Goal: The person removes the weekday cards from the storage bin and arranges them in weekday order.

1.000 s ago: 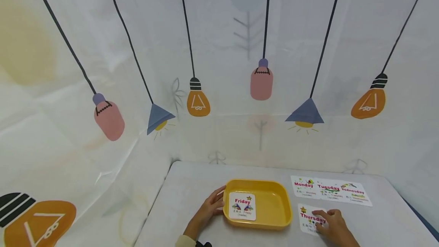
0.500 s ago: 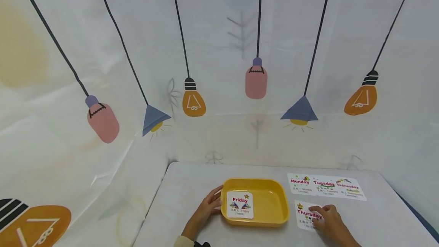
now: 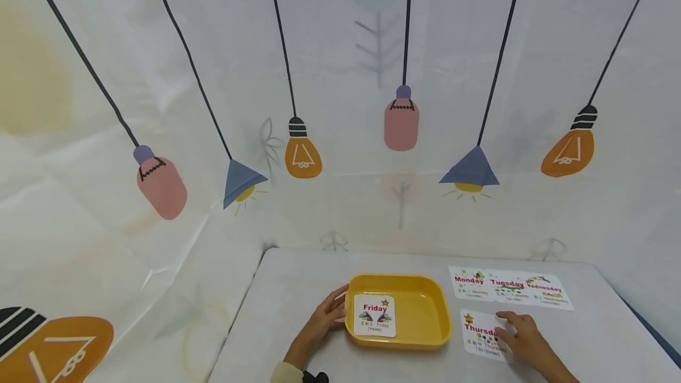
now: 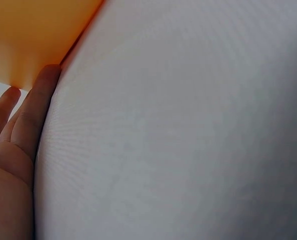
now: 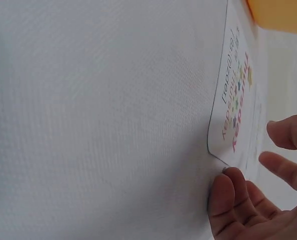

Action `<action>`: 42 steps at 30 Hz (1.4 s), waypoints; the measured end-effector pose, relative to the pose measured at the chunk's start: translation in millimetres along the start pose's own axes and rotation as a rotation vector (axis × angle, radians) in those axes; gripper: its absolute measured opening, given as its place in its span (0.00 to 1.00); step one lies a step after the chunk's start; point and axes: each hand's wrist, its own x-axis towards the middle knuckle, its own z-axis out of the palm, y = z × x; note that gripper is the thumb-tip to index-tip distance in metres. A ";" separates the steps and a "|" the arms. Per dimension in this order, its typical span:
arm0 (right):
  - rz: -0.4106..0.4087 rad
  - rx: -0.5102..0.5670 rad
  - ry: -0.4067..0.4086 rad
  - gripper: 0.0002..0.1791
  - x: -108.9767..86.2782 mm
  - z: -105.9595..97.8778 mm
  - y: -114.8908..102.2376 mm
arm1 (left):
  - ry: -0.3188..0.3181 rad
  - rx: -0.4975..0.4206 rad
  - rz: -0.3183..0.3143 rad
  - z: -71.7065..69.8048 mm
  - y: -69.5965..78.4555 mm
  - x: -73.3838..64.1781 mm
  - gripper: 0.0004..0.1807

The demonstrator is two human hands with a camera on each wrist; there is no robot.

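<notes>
White table, yellow tray sitting on it. Left hand is on the tray's left side, fingers pretty straight against it. Right hand is out to the tray's right, thumb and fingers spread a bit, right by Thursday, can't tell if they're touching it. That card lies just right of the tray. Monday, Tuesday and Wednesday are lined up behind it, also right of the tray. Friday's inside the tray's left end.
</notes>
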 end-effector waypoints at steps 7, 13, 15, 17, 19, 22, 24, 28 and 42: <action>-0.008 -0.015 0.006 0.32 6.1 -8.9 -0.8 | -0.003 -0.013 0.003 1.6 2.3 -0.3 0.34; -0.069 -0.135 -0.015 0.46 -0.9 -1.4 -4.4 | 0.001 -0.003 0.001 0.2 0.9 -0.4 0.34; -0.075 -0.174 -0.021 0.49 -3.5 2.7 -6.0 | -0.001 -0.002 0.005 -0.6 0.6 -0.3 0.34; -0.079 -0.194 -0.011 0.49 -4.7 4.9 -6.7 | -0.003 0.000 0.014 -1.0 1.3 -0.2 0.34; -0.105 -0.217 0.010 0.48 -5.3 5.4 -7.2 | 0.000 0.002 0.020 -0.9 2.4 -0.4 0.34; -0.129 -0.243 0.022 0.46 -6.0 5.5 -6.4 | 0.006 0.008 0.022 -0.2 3.3 -0.5 0.34; -0.122 -0.248 0.015 0.45 -6.3 5.1 -5.5 | 0.004 0.009 0.021 0.6 3.2 -0.7 0.34; -0.111 -0.243 0.009 0.45 -4.7 4.3 -4.1 | -0.005 0.006 0.026 1.3 2.2 -0.5 0.33; -0.135 -0.237 0.001 0.44 -3.6 2.2 -1.3 | 0.012 0.005 -0.008 1.1 1.3 0.8 0.34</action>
